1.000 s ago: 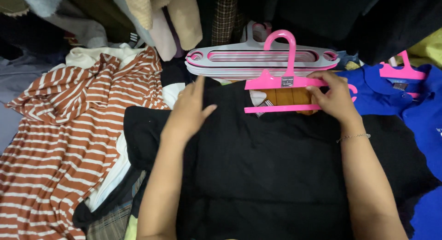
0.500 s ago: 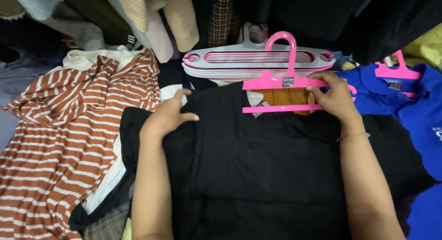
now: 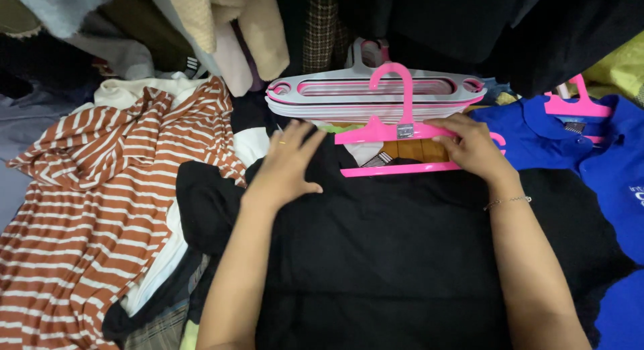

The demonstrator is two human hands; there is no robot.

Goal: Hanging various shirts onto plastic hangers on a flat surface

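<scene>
Head view looks down at 1 black shirt (image 3: 402, 256), soft and dark, lying flat in the middle with 1 pink plastic hanger (image 3: 396, 132) at its neck. Right hand (image 3: 473, 147) is closed on the hanger's right end. Left hand (image 3: 288, 163) lies open and flat on the shirt's left shoulder. Behind the hanger sits 1 stack of grey and pink hangers (image 3: 376, 95), smooth and curved. 1 orange and white striped shirt (image 3: 100, 189) lies crumpled on the left. 1 blue shirt (image 3: 604, 155) with its own pink hanger lies on the right.
</scene>
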